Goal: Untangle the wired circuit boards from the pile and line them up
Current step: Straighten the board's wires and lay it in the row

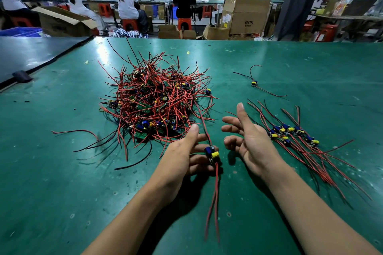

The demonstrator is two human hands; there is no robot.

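Note:
A tangled pile of red and black wires with small circuit boards (154, 102) lies on the green mat. My left hand (186, 153) holds one board with a yellow capacitor and blue part (212, 152) at its fingertips; its black and red wires run up to the pile and its red leads hang toward me. My right hand (246, 136) is open, thumb up, fingers loosely spread, holding nothing, just right of that board. Several boards lie side by side in a row (292, 132) at the right, wires trailing toward me. A single wired board (254, 83) lies apart farther back.
The green mat (310, 64) covers the table; a dark mat (31, 54) adjoins at the far left. Beyond the far edge stand cardboard boxes (246, 15) and several seated people at other benches.

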